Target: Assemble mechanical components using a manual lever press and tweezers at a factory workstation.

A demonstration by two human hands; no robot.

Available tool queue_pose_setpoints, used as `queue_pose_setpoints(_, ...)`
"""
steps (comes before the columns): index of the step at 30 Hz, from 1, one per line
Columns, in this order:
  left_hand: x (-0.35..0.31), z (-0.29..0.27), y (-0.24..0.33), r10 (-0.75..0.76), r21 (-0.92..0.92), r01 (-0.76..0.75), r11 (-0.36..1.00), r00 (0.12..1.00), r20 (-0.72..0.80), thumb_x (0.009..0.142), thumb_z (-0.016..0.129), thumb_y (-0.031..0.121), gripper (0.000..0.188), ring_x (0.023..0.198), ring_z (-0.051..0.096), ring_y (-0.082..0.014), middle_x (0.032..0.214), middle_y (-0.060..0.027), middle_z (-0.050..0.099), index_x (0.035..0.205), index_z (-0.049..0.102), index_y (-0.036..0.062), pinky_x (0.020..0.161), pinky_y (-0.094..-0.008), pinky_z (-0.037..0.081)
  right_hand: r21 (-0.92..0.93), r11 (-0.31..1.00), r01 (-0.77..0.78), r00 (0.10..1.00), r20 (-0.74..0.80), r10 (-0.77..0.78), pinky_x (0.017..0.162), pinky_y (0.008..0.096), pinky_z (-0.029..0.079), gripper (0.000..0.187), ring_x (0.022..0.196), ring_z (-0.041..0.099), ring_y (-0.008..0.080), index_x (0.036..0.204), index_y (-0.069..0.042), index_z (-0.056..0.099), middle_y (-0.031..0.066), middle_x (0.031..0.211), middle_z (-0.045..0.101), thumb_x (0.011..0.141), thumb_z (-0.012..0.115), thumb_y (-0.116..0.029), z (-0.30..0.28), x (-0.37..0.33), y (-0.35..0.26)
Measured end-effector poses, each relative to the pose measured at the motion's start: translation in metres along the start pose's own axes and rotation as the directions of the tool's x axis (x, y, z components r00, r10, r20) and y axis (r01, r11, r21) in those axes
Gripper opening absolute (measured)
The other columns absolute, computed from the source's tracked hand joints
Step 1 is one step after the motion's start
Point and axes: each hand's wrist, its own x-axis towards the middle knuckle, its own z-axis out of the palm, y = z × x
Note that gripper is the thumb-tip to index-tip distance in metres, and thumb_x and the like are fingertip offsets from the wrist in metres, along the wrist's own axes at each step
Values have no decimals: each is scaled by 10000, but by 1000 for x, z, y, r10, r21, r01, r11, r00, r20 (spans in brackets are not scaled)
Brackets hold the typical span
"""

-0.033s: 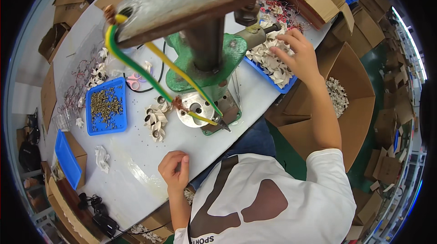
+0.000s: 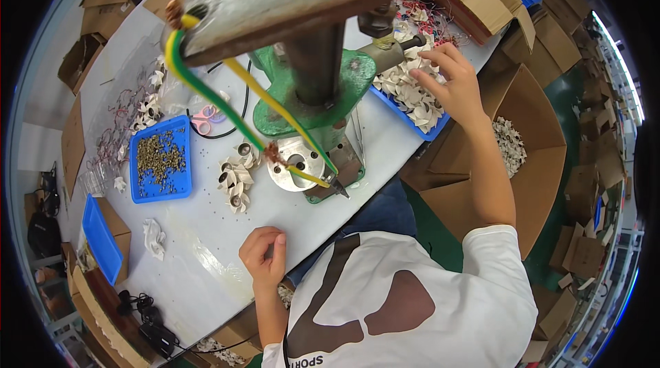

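Wires [image 2: 189,79] edged right, crossing press [image 2: 355,72]; right grip [image 2: 455,86] parted, left grip [image 2: 264,255] curled, contents unclear.

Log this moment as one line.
right hand: half-open, over white finned parts in blue tray, contact unclear | left hand: loosely curled, at edge of table | small brass-coloured pieces: in second blue tray

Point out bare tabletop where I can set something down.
The white tabletop is barest between the crumpled white tissue, the black cabled adapter and the left hand. A narrow strip separates the slim silver tweezers from the blue plastic tray of white parts. Left of the green metal press, white finned pieces crowd it.
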Motion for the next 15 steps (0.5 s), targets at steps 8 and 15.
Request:
queue_pose_setpoints(8,4,5,3,54,-128,-50,990,998,29,776,681,4,37,647,560,-200,813,-104,685,752,662,-16,613,-274,447,410,905,116,987,52,-150,562,256,438,366,609,523,150,1036,-18,725,61,802,642,701,853,-87,-24,-54,-53)
queue_pose_setpoints(15,28,33,32,242,-441,-98,892,928,283,744,828,281,374,669,570,-202,939,-100,673,958,690,7,635,-285,474,661,695,283,924,7,-382,536,268,478,358,614,609,190,1002,-12,719,136,903,710,679,858,-81,-1,-117,-118)
